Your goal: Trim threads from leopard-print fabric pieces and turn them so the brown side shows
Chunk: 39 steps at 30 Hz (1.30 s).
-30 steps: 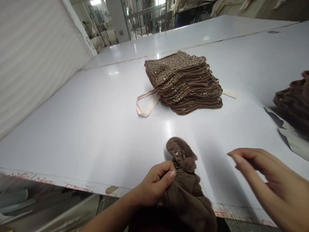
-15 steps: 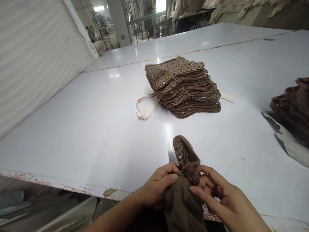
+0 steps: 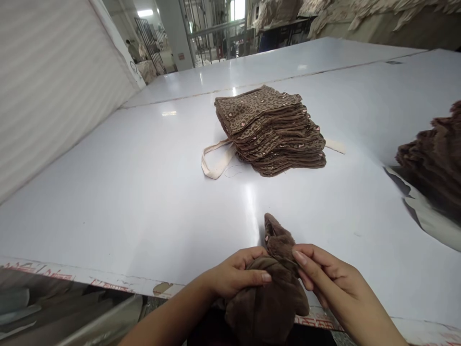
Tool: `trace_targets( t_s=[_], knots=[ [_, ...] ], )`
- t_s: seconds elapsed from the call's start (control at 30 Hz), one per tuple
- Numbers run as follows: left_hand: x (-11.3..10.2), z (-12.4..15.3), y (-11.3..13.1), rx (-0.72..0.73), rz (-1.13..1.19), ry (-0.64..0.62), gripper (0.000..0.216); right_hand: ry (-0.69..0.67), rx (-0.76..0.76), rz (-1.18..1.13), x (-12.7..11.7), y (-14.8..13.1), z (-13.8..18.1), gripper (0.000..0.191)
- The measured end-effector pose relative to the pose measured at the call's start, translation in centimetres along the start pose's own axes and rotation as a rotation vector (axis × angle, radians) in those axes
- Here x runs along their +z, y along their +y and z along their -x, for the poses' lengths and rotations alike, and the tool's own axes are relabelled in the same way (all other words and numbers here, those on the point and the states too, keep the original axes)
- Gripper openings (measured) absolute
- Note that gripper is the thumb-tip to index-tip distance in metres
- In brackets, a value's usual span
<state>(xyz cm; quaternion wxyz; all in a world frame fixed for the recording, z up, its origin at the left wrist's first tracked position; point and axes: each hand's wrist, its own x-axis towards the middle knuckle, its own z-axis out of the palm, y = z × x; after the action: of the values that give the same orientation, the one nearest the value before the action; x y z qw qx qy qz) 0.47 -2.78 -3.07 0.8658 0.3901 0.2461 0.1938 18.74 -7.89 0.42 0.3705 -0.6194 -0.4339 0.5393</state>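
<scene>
A brown fabric piece [image 3: 268, 298] with plush and a bit of pink-spotted print hangs bunched over the table's front edge. My left hand [image 3: 239, 274] is closed on its left side, thumb pressed on top. At its right edge, my right hand [image 3: 324, 276] pinches the plush fold between thumb and fingers. The narrow tip of the piece points away from me over the white table. Beyond it lies a thick stack of leopard-print fabric pieces [image 3: 272, 129], with a cream cloth strip [image 3: 216, 163] looping out from beneath on the left.
A pile of brown plush [image 3: 432, 149] sits at the right edge, beside a torn pale sheet [image 3: 428, 209]. White layered material [image 3: 61, 86] rises on the left. The white table [image 3: 126, 202] has a worn, taped front edge. Metal bars [image 3: 212, 33] stand in the background.
The tip of the brown piece has folded narrower, so less leopard print and more plush shows. The lower cloth has bunched up, and my right fingers have closed onto the fold.
</scene>
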Motion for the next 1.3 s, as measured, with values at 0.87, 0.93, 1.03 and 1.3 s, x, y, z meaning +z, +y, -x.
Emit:
trace_targets(
  t_s=[0.87, 0.93, 1.03, 1.3],
  knots=[
    [0.3, 0.7, 1.4, -0.133, -0.217, -0.181, 0.025, 0.405, -0.596, 0.901, -1.7, 0.1, -0.5, 0.014],
    [-0.1, 0.4, 1.6, -0.071, -0.167, 0.054, 0.020, 0.342, -0.541, 0.790, -2.6, -0.4, 0.1, 0.016],
    [-0.5, -0.3, 1.2, -0.023, 0.039, 0.274, 0.022, 0.528, -0.405, 0.686, -3.2, -0.4, 1.1, 0.023],
    [0.5, -0.2, 1.0, -0.073, -0.052, 0.220, 0.028, 0.156, -0.394, 0.464, 0.3, 0.6, 0.1, 0.016]
  ],
)
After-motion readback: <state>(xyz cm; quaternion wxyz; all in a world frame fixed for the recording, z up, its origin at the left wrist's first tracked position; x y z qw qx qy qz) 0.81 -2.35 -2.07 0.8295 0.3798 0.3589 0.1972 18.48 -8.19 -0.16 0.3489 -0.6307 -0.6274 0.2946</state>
